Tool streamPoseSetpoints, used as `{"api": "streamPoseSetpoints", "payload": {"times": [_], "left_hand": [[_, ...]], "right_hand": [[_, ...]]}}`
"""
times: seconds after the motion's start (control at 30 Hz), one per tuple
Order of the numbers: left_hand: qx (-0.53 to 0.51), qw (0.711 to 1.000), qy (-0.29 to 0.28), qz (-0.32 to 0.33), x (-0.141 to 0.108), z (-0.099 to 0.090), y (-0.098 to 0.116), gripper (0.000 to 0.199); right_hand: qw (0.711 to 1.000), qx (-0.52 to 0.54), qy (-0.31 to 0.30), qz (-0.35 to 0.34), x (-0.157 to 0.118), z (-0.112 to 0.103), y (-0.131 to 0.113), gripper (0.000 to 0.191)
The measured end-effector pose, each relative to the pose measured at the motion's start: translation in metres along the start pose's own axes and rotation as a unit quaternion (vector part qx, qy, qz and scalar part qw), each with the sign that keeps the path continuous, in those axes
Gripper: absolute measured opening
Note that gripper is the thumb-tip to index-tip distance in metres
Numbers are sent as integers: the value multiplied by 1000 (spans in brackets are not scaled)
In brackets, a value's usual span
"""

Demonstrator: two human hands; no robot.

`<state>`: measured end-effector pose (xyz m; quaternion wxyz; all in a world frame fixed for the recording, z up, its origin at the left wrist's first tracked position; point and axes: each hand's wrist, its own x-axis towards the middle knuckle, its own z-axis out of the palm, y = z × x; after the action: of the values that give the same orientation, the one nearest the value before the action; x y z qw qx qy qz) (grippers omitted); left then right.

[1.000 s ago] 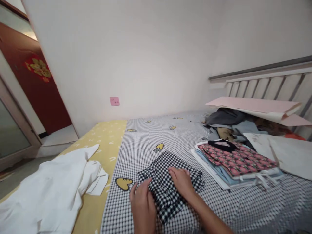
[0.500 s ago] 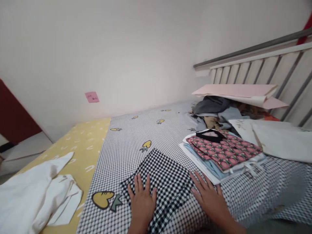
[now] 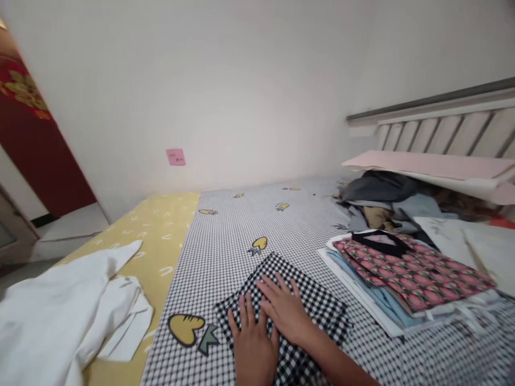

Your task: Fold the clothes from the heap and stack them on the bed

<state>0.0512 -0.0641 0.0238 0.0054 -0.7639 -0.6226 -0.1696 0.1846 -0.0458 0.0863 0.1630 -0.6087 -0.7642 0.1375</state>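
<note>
A folded black-and-white checked cloth (image 3: 317, 300) lies flat on the bed. My left hand (image 3: 254, 338) rests on its left part, palm down with the fingers spread. Just to the right, my right hand (image 3: 285, 311) is pressed on the middle of the cloth, its fingers apart and their tips close beside my left hand's. Neither hand grips anything. Right of the cloth sits a stack of folded clothes, with a pink-and-black patterned garment (image 3: 414, 268) on top and light blue and white ones beneath.
A crumpled white garment (image 3: 52, 316) lies on the yellow part of the bedsheet (image 3: 161, 214) at left. Behind the stack are a pile of dark clothes (image 3: 378, 187) and a pink board (image 3: 430, 163), near the slatted headboard (image 3: 450, 131). A wall stands behind the bed.
My right hand has moved left from the cloth's right edge to its middle, beside my left hand. The view has turned left, so the bed's contents sit further right.
</note>
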Motion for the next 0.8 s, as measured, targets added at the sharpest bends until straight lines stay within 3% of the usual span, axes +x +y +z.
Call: {"api": "streamPoseSetpoints", "payload": {"times": [0.07,0.23,0.43,0.57,0.67,0.8], "left_hand": [[-5,1000,-3,-3,2,3,0,57],[3,1000,18,-2,5,11,-3,60],[62,998,9,12,6,1,0,58],[81,997,-15,3,8,-9,4,58],[99,995,-20,9,8,-13,5,58],[122,992,-28,10,9,-20,7,57]], "right_hand": [[999,-24,-34,0,29,11,13,54],[994,-52,5,95,72,26,56,61],[992,-38,19,121,98,12,60,64],[992,-45,17,117,62,7,56,60],[992,-63,42,105,3,7,68,56],[979,-75,104,157,-74,9,99,52]]}}
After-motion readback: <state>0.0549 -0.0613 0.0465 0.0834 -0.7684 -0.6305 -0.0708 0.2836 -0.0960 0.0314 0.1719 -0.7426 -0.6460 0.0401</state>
